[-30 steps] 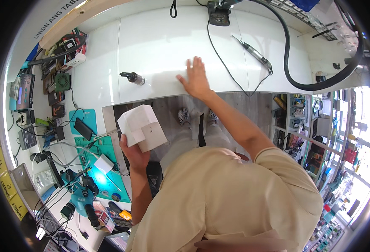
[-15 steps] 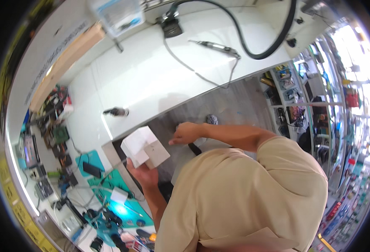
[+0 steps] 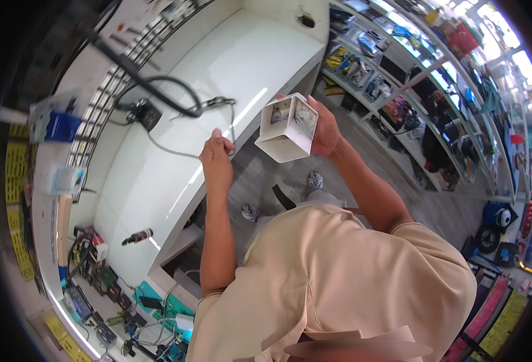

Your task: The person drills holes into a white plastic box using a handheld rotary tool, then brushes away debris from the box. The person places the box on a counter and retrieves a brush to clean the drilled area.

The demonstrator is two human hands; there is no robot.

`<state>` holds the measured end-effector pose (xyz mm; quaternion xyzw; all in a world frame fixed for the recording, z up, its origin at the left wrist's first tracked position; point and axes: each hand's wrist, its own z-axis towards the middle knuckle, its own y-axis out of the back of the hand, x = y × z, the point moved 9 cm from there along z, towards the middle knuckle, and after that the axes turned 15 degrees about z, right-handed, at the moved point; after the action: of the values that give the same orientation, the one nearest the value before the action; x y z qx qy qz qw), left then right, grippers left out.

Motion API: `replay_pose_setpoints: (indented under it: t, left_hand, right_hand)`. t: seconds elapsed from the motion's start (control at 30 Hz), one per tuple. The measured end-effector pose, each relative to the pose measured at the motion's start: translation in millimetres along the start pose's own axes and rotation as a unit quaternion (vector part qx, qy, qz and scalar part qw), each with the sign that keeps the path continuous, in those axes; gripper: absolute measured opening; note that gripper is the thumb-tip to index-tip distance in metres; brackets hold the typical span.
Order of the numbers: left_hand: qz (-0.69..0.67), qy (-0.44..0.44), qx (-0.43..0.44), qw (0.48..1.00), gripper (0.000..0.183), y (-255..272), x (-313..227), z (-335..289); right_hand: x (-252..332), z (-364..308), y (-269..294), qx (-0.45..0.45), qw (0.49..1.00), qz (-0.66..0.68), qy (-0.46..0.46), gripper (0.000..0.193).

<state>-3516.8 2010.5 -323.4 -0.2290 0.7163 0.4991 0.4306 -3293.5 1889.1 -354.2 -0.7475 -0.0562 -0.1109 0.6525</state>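
A white box-shaped container (image 3: 285,143), grimy inside and with a divider across it, is gripped by my right hand (image 3: 324,128). Its open top faces me, and my fingers wrap its right side and far edge. Over the front edge of the white workbench (image 3: 139,199) is my left hand (image 3: 217,163), with one finger stretched out, the others loosely bent and nothing visible in it. A thin grey cable (image 3: 172,151) passes behind this hand; I cannot tell whether they touch. Its slim pen-like handpiece (image 3: 217,101) lies just beyond, on the bench.
A thick black hose (image 3: 136,75) arches over the bench's far part. A small dark bottle (image 3: 138,236) lies on the bench at left. Electronics and a teal mat (image 3: 172,308) fill the lower left. Stocked shelves (image 3: 393,90) stand to the right.
The white container has passed from my left hand to my right and now shows its open inside. My left hand has moved up toward the cable, and my view has turned right.
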Motion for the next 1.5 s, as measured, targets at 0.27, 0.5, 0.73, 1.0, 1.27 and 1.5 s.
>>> replay_pose_setpoints:
  t: [0.27, 0.5, 0.73, 1.0, 1.27, 1.5]
  left_hand:
    - [-0.357, -0.001, 0.261, 0.897, 0.053, -216.8, -105.3, -10.3]
    - [-0.169, -0.016, 0.286, 0.943, 0.062, -253.3, -100.5, -8.9]
    - [-0.466, 0.114, 0.157, 0.863, 0.077, -293.7, -137.0, 66.6]
    - [-0.53, 0.331, 0.107, 0.773, 0.086, -406.7, -95.2, 99.2]
    - [-0.514, 0.246, 0.158, 0.806, 0.069, -432.4, -122.4, 133.5]
    - [-0.489, 0.147, 0.082, 0.856, 0.053, -418.8, -181.1, 131.5]
  right_hand:
    - [186.5, -108.5, 34.1, -0.041, 0.988, 0.043, 0.142, 0.071]
    - [245.5, -152.3, 54.1, 0.077, 0.98, 0.114, 0.144, 0.069]
    - [311.2, -180.3, -27.5, -0.3, 0.614, -0.569, 0.456, 0.099]
    - [283.4, -97.8, -46.6, -0.213, 0.422, -0.804, 0.36, 0.107]
    - [286.0, -73.5, 9.3, -0.218, 0.442, -0.818, 0.298, 0.104]
    - [366.3, -96.3, -1.9, -0.16, 0.483, -0.778, 0.368, 0.111]
